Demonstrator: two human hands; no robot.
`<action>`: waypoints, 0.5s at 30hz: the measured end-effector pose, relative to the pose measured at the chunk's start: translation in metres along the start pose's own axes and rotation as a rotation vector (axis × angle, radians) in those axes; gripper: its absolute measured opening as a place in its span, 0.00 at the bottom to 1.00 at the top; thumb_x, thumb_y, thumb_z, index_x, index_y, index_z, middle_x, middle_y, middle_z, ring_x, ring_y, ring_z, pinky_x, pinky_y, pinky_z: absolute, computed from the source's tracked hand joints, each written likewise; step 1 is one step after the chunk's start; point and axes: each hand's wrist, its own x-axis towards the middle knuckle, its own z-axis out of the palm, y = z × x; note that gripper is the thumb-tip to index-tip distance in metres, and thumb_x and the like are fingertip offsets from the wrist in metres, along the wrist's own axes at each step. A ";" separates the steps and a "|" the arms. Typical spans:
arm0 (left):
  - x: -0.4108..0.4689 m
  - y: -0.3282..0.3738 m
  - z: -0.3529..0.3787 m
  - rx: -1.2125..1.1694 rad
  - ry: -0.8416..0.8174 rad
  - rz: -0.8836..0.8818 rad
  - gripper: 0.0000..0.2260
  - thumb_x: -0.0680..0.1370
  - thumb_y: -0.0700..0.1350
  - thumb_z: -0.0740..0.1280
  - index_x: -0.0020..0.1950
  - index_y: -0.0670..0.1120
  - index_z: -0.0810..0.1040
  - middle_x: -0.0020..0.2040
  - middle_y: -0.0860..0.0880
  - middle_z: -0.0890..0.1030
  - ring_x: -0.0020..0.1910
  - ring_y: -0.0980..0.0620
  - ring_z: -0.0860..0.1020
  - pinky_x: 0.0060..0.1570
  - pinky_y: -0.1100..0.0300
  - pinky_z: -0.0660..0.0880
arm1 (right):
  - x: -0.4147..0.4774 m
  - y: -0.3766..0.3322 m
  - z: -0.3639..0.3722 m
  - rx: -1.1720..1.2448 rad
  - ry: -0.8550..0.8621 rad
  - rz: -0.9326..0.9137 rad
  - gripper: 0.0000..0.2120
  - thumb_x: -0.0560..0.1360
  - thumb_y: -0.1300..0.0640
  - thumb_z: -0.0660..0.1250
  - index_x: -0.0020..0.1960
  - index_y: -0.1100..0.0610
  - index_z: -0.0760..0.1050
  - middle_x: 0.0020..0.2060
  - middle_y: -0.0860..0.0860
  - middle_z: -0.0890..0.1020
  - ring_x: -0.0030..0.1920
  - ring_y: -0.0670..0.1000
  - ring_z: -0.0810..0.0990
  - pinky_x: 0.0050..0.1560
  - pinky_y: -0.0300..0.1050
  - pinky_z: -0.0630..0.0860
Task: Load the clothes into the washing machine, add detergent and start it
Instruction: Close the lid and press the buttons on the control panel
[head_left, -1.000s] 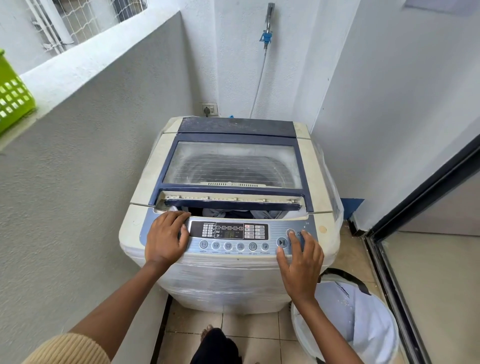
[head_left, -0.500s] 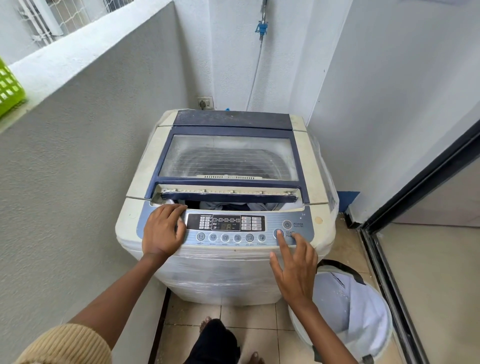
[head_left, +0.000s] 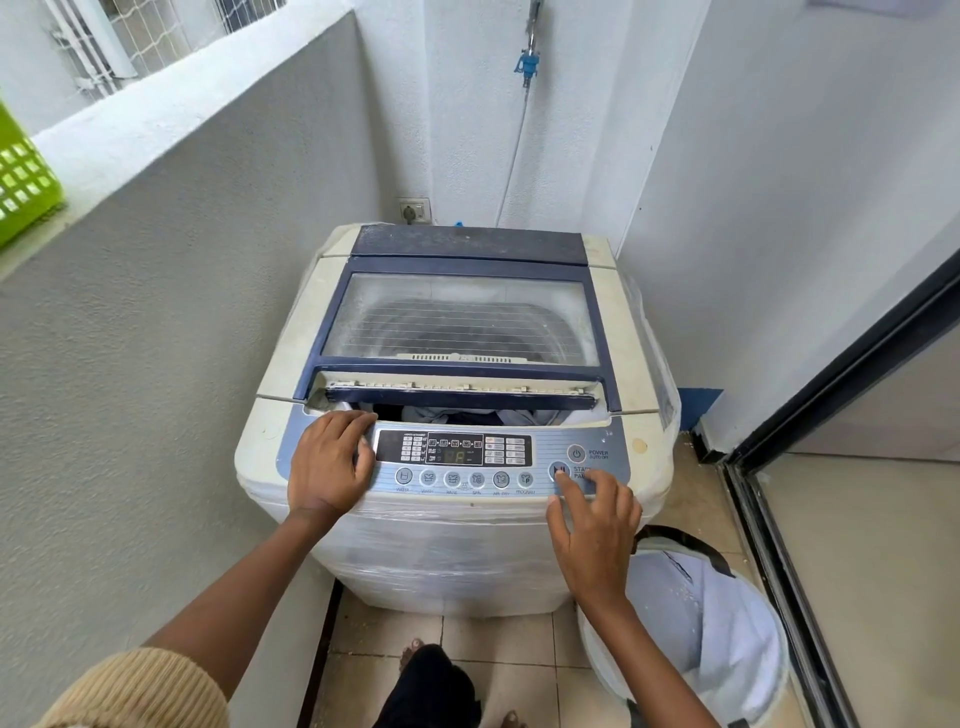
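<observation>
In the narrow corner, the plastic-wrapped white top-loading washing machine (head_left: 457, 551) is sitting tight against the grey wall (head_left: 156, 364). The left hand (head_left: 327, 467) is lying flat and empty at the panel's edge; the right hand (head_left: 592, 525), fingers spread, is fingering the round start button (head_left: 559, 470).

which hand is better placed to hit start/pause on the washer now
The right hand: its index fingertip is already at the start/pause button. The left hand lies flat on the far left end of the control panel, with the display between it and the button.

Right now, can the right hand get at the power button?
Probably yes. The right hand has a fingertip at the start/pause button, and the power button sits just beyond it on the control panel, uncovered.
</observation>
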 end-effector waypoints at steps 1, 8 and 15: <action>0.000 0.000 0.000 0.000 -0.001 -0.001 0.21 0.74 0.50 0.52 0.57 0.43 0.79 0.52 0.45 0.82 0.51 0.46 0.78 0.51 0.52 0.75 | 0.007 -0.001 -0.004 0.013 -0.014 0.013 0.10 0.71 0.56 0.64 0.50 0.53 0.81 0.45 0.54 0.77 0.47 0.54 0.72 0.44 0.48 0.71; 0.000 -0.002 0.002 -0.009 0.005 0.008 0.21 0.74 0.49 0.52 0.57 0.43 0.79 0.52 0.45 0.82 0.51 0.46 0.78 0.52 0.52 0.74 | 0.071 0.009 -0.024 0.352 -0.499 0.330 0.12 0.67 0.64 0.71 0.29 0.52 0.72 0.35 0.50 0.77 0.41 0.55 0.76 0.40 0.45 0.70; 0.002 -0.004 0.002 -0.012 0.016 0.020 0.20 0.74 0.48 0.53 0.56 0.43 0.79 0.52 0.46 0.82 0.51 0.46 0.78 0.52 0.52 0.74 | 0.089 0.010 -0.022 0.355 -0.655 0.443 0.14 0.65 0.62 0.74 0.27 0.54 0.72 0.31 0.50 0.80 0.36 0.52 0.78 0.40 0.43 0.72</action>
